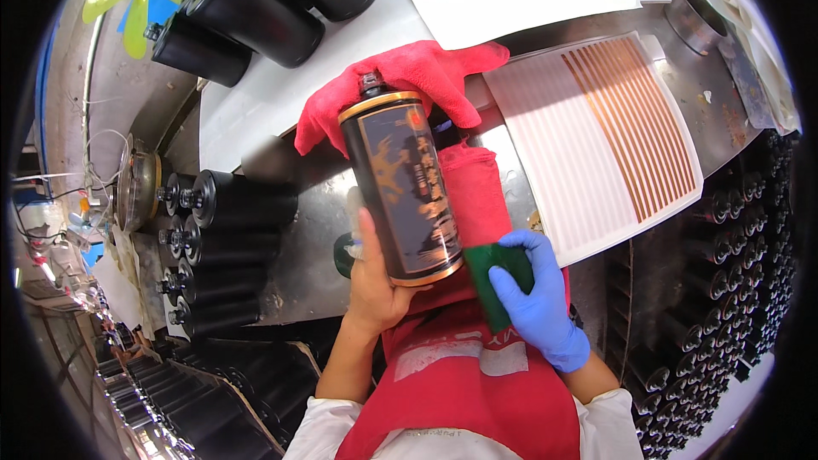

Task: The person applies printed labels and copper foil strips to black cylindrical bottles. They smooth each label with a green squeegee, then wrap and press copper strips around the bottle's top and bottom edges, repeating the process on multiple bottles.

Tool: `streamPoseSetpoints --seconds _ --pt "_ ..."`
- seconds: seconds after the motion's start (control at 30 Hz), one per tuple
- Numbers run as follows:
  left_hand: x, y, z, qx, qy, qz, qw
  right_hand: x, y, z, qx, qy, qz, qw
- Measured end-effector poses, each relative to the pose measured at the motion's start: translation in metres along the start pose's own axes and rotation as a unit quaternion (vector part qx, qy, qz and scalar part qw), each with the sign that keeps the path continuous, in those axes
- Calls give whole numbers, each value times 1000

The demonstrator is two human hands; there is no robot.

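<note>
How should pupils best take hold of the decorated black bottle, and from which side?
Probably low on the bottle, from the left, like the bare left hand: the cylinder's neck points away, and the green scraper in the gloved right hand crowds its lower right.

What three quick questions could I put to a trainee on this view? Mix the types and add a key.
1. Which hand holds the bottle?
2. True or false: the green pad lies on the striped sheet.
3. What colour is the cloth by the bottle's neck?
A. Blue
B. Red
C. Yellow

Key
1. The left hand.
2. False: the gloved right hand holds the green pad.
3. B.
</note>
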State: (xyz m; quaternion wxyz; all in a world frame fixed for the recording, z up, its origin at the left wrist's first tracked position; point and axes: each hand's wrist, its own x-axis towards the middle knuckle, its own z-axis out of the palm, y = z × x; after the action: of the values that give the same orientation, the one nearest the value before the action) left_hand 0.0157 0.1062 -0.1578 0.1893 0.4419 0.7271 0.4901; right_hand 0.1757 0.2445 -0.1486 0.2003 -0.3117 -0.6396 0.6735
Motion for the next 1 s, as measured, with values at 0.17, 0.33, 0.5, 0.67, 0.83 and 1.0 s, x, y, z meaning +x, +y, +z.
streamPoseSetpoints --seconds 0.17,0.33,0.5,0.67,0.83,1.0 --pt "3 6 -16 336 -51 26 940 3 3 -10 -5 56 28 998" --pt "12 29 0 248 -8 89 965 -11 -35 14 -68 -52 -91 992" --pt "7 15 1 120 -12 4 993 -1 -6 1 -1 -11 -7 1000" --pt "0 -8 -11 72 -91 -9 993 3 12 -6 -55 29 -16 998" --pt "6 29 6 287 25 116 951 -7 -24 8 -37 14 -61 997" --pt "26 46 2 353 -43 84 931 -2 -15 8 -29 -9 -30 999"
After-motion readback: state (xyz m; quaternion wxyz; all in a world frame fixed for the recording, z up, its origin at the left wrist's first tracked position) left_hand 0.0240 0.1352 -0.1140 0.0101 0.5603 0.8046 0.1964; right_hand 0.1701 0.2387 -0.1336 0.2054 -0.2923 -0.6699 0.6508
